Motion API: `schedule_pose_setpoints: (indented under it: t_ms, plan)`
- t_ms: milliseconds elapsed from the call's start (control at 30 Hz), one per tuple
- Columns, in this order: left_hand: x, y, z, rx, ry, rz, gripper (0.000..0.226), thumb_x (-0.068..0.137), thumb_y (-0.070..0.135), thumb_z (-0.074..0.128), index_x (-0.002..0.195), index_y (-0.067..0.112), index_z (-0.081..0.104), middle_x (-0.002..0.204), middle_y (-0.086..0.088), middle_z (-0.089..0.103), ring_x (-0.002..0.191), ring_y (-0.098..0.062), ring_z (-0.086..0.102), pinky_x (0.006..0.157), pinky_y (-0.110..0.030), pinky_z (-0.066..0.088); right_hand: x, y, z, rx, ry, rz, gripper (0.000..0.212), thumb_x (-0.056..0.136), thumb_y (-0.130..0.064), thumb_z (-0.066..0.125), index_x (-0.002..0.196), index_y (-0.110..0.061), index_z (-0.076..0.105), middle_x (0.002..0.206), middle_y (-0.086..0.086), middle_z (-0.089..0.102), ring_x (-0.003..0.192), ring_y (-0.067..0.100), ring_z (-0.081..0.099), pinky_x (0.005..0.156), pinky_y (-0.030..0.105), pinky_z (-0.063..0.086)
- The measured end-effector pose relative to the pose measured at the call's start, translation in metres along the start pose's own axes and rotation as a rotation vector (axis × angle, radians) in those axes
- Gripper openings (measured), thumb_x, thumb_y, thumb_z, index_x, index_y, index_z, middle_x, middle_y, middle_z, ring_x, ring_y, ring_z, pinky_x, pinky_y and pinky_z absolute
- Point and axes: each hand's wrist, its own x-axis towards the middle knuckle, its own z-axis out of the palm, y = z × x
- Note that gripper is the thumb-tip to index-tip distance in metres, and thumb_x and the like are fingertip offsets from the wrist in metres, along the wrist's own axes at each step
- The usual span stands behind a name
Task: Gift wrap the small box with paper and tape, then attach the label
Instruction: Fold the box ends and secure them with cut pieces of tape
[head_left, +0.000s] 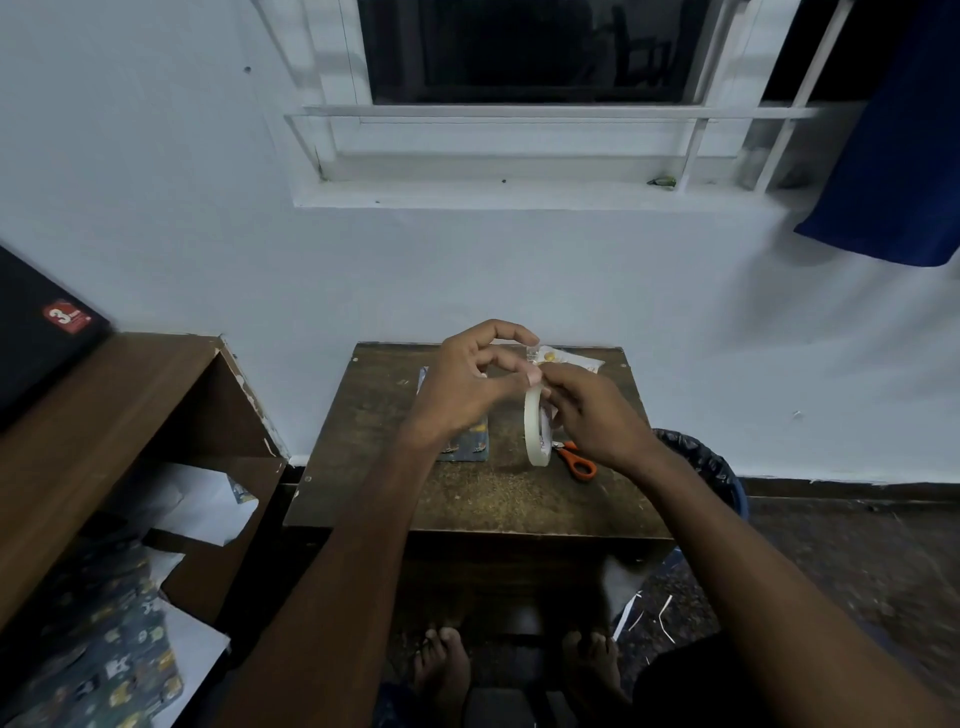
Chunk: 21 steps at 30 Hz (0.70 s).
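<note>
- Right hand (589, 413): grip closed around the pale, translucent roll of adhesive tape (535, 431), held upright on edge above the small dark brown wooden table (467, 499).
- Left hand (470, 376): thumb and fingers curled toward the top of the roll, pinching at its upper edge; whether a tape end is caught between them cannot be told.
- Small box wrapped in dark blue patterned paper (467, 444): lying on the table, largely hidden beneath the left wrist.
- Orange-handled scissors (576, 460): on the table, just beside the roll and under the right hand.
- Crumpled clear plastic packet with yellow contents (563, 358): at the far table edge, behind the hands.
- Sheets of blue patterned paper (109, 660): on the shelf at lower left.
</note>
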Motion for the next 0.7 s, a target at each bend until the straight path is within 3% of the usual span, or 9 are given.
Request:
schedule_pose_setpoints:
  t_ms: [67,167,233,367,567,633,700]
  plan:
    - [0.000,0.000,0.000,0.008,0.005,0.003,0.030,0.090,0.018,0.085,0.117,0.023,0.073,0.090,-0.003,0.082,0.087,-0.009,0.076,0.081,-0.031,0.056,0.001,0.000,0.000,0.011,-0.003,0.034,0.022,0.103,-0.008,0.053,0.111,-0.013,0.072,0.092,0.003,0.071,0.086,0.020,0.065,0.076,0.040,0.055]
    - [-0.002,0.002,0.000,0.010,0.022,-0.019,0.030,0.090,0.013,0.084,0.117,0.020,0.073,0.089,-0.005,0.081,0.072,-0.001,0.070,0.060,-0.016,0.049,0.003,0.003,-0.001,-0.135,0.001,0.136,0.036,0.096,-0.007,0.065,0.128,-0.023,0.071,0.098,-0.003,0.076,0.090,0.017,0.068,0.080,0.036,0.055]
    - [-0.002,0.003,0.000,0.023,0.031,-0.026,0.030,0.090,0.014,0.083,0.117,0.021,0.073,0.088,-0.003,0.081,0.073,-0.002,0.070,0.057,-0.016,0.046,0.003,0.010,-0.003,-0.322,-0.044,0.260,0.040,0.089,-0.008,0.070,0.125,-0.023,0.073,0.097,-0.004,0.075,0.094,0.018,0.069,0.082,0.034,0.055]
    - [0.002,-0.001,-0.001,0.058,0.034,-0.029,0.027,0.091,0.016,0.082,0.115,0.025,0.073,0.086,-0.001,0.080,0.094,-0.010,0.074,0.086,-0.036,0.055,-0.004,0.020,-0.003,-0.569,-0.195,0.423,0.020,0.084,-0.020,0.078,0.101,-0.030,0.074,0.104,-0.002,0.072,0.098,0.023,0.069,0.079,0.037,0.058]
    - [0.003,-0.003,-0.002,0.142,0.003,-0.029,0.029,0.098,0.009,0.070,0.121,0.027,0.070,0.096,0.008,0.081,0.105,0.001,0.069,0.089,-0.022,0.044,-0.007,0.017,0.010,-0.706,-0.210,0.436,0.014,0.090,-0.024,0.072,0.102,-0.017,0.072,0.105,0.008,0.070,0.093,0.030,0.069,0.080,0.042,0.060]
    - [0.002,-0.003,-0.003,0.162,0.000,-0.032,0.035,0.099,0.002,0.064,0.123,0.028,0.069,0.098,0.010,0.081,0.099,-0.001,0.070,0.083,-0.024,0.047,-0.006,0.017,0.012,-0.718,-0.230,0.449,0.018,0.093,-0.026,0.070,0.105,-0.013,0.069,0.106,0.009,0.068,0.097,0.032,0.069,0.079,0.041,0.059]
    - [0.002,-0.002,-0.003,0.157,-0.003,-0.034,0.041,0.098,-0.003,0.061,0.125,0.027,0.069,0.099,0.009,0.081,0.073,-0.001,0.065,0.068,-0.023,0.049,-0.006,0.020,0.012,-0.714,-0.244,0.466,0.018,0.096,-0.029,0.068,0.097,-0.012,0.063,0.106,0.011,0.067,0.098,0.033,0.068,0.076,0.038,0.055]
